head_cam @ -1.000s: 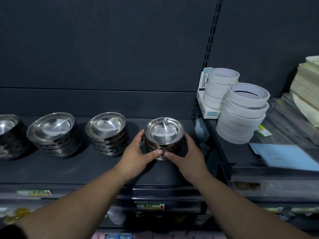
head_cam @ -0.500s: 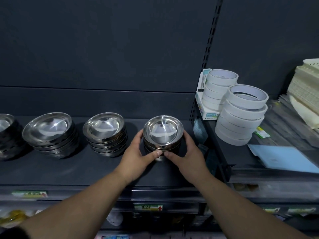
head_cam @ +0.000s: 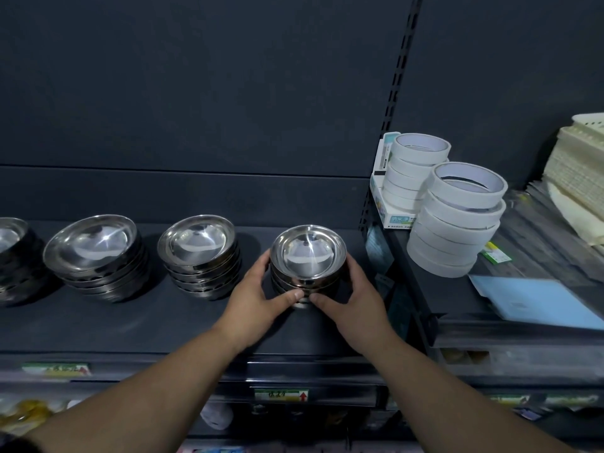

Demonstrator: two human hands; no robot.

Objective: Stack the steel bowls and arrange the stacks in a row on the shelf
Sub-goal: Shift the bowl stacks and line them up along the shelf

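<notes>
A dark shelf [head_cam: 147,325] seen from above holds a small stack of steel bowls [head_cam: 309,256], standing upright near its right end. Both hands cup this stack. The left hand [head_cam: 258,299] curls round its left side and the right hand [head_cam: 353,299] round its right side. The two thumbs press against the lower bowls at the front, their tips almost meeting.

Left of the held stack, just beyond the left hand's knuckles, stands a second stack [head_cam: 199,253] of wider bowls. Further left is a third stack [head_cam: 94,253], and a fourth stack [head_cam: 13,253] is cut off by the picture's edge. All four stand in one row.

Right of the held stack, close to the right hand, a slotted upright post [head_cam: 392,125] divides the shelving. Beyond it, on a slightly higher shelf, stand two piles of white tape rolls [head_cam: 457,230], a pale blue sheet [head_cam: 536,299] and cream trays [head_cam: 578,178]. Below the held stack, a price label [head_cam: 281,394] sits on the shelf edge.
</notes>
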